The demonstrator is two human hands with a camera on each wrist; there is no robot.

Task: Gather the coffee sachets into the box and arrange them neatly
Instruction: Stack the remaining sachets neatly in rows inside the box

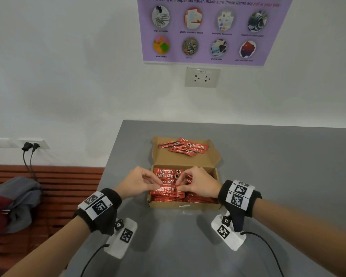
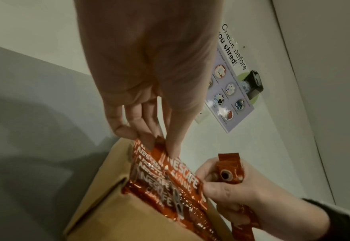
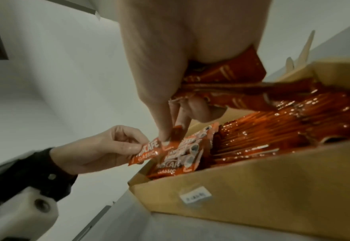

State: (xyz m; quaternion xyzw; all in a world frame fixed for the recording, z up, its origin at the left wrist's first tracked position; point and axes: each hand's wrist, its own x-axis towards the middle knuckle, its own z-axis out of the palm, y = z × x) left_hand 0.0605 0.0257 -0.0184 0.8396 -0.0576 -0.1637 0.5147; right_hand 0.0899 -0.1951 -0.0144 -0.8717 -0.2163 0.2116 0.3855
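a cardboard box (image 1: 185, 204) sits open on the grey table (image 1: 268, 156), its lid flap (image 1: 162, 158) laid back toward the wall. inside, red coffee sachets (image 1: 167, 173) lie flat in rows, long axes running left to right, logos readable from the near side. the left hand (image 1: 137, 181) pinches the left end of one sachet (image 1: 165, 189) between thumb and fingertips, just above the left stack; that sachet also runs left to right. the right hand (image 1: 198, 183) pinches the same sachet's right end with thumb and forefinger while its other fingers curl round a bundle of sachets (image 3: 227, 76). a loose pile of sachets (image 1: 185, 146) lies on the lid flap, pointing various ways.
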